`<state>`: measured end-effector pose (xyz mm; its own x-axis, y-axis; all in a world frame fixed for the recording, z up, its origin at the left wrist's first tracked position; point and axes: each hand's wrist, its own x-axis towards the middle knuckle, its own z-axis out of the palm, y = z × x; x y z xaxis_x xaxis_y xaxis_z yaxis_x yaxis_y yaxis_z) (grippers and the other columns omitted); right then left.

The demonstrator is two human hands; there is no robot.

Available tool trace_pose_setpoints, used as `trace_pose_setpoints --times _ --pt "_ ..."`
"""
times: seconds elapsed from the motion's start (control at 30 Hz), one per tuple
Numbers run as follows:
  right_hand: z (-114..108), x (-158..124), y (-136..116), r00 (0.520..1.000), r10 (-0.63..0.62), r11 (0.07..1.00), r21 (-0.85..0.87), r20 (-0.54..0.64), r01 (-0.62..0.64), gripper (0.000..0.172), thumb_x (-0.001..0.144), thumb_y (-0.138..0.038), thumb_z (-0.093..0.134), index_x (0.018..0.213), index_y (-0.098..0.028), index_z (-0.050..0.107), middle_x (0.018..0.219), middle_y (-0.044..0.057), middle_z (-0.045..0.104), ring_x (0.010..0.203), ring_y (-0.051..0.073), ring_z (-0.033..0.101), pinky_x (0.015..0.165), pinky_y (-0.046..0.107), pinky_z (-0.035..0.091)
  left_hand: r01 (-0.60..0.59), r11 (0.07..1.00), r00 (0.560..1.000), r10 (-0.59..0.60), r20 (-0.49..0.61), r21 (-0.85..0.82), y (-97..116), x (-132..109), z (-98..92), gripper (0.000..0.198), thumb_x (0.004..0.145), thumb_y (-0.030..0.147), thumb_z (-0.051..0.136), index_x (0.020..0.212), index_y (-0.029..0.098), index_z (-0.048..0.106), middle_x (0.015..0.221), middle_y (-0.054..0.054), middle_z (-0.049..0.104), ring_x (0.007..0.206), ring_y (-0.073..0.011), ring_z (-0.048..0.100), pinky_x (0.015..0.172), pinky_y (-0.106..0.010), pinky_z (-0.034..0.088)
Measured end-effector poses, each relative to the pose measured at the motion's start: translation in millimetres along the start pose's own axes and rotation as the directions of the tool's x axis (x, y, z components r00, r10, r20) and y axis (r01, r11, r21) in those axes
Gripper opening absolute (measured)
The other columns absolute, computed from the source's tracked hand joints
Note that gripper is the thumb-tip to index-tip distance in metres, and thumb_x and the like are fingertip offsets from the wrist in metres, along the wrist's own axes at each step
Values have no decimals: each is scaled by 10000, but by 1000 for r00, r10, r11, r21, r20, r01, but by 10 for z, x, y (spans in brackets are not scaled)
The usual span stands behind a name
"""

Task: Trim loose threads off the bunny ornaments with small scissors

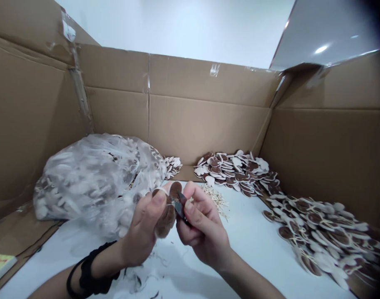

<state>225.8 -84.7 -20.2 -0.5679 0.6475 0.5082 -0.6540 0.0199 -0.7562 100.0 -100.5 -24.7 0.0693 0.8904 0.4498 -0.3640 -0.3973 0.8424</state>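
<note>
Above the middle of the white tabletop (239, 232), my left hand (146, 224) is closed on a brown plush piece (165, 220) with rounded, ear-like lobes and a pale edge. My right hand (202, 224) grips a small pair of dark-bladed thread snips (180, 208). The blades lie against the plush piece, close to the base of one lobe. How the snips' handles sit in my palm is hidden by my fingers. A black band circles my left wrist.
A large clear plastic bag (99, 178) full of white and brown pieces stands at left. Brown-and-white plush pieces are heaped at back right (236, 170) and right (327, 232). Cream cords (216, 197) lie behind my right hand. Cardboard walls (205, 112) enclose the table; thread scraps (143, 280) lie in front.
</note>
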Motion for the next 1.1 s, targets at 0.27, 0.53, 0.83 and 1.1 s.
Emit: trace_pose_setpoints --times 0.27,0.53,0.83,1.1 --pt "68 -12 -25 999 -32 998 -50 -26 31 250 967 -389 517 805 -223 426 493 -115 282 403 53 164 393 165 141 -90 994 996 91 -3 54 65 -42 84 478 912 560 519 614 189 479 540 45 376 474 -103 279 506 -244 376" --pt "149 -158 -91 935 -287 727 -683 -208 71 283 1019 -374 413 790 -220 473 646 -48 456 564 103 393 547 245 318 -372 744 917 386 97 555 125 42 48 450 1028 284 304 604 204 431 607 -6 516 670 -174 478 757 -317 398" --pt "82 -21 -148 979 -62 953 -304 -195 0 271 939 -389 571 1108 -269 396 629 -76 504 577 97 440 588 211 382 -388 623 903 403 146 679 130 70 29 414 969 111 290 592 210 427 582 8 519 636 -170 451 725 -304 370" --pt "76 12 -71 972 -159 917 -390 -174 80 208 974 -360 523 1069 -279 357 616 -92 484 580 95 438 618 229 380 -163 821 977 210 -25 547 125 74 37 425 980 282 352 568 208 422 588 9 495 598 -152 465 630 -270 394"
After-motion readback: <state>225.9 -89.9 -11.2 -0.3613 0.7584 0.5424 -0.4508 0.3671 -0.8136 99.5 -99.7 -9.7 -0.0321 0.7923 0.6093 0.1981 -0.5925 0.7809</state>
